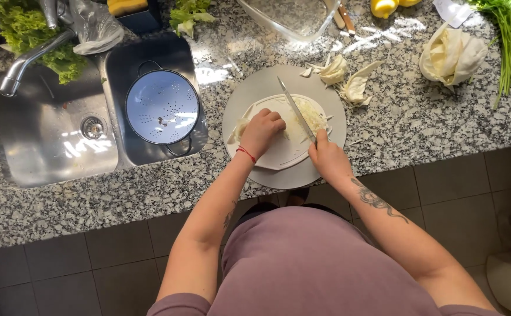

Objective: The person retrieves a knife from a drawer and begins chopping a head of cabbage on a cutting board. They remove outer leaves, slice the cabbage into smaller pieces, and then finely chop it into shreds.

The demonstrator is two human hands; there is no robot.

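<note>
My left hand (262, 130) presses down on a piece of pale cabbage (239, 127) lying on a white cutting board (284, 153). The board rests on a round grey mat (255, 88). My right hand (327, 157) grips the handle of a kitchen knife (295, 109), whose blade points away from me over a heap of shredded cabbage (313, 113). A red string circles my left wrist.
A steel sink (44, 140) with a tap (27, 58) and a blue-white colander (161, 106) lies to the left. Cabbage scraps (343, 79), a cabbage chunk (451, 55), green herbs (510, 35), lettuce (27, 29) and a glass dish (293, 17) sit on the granite counter (419, 123).
</note>
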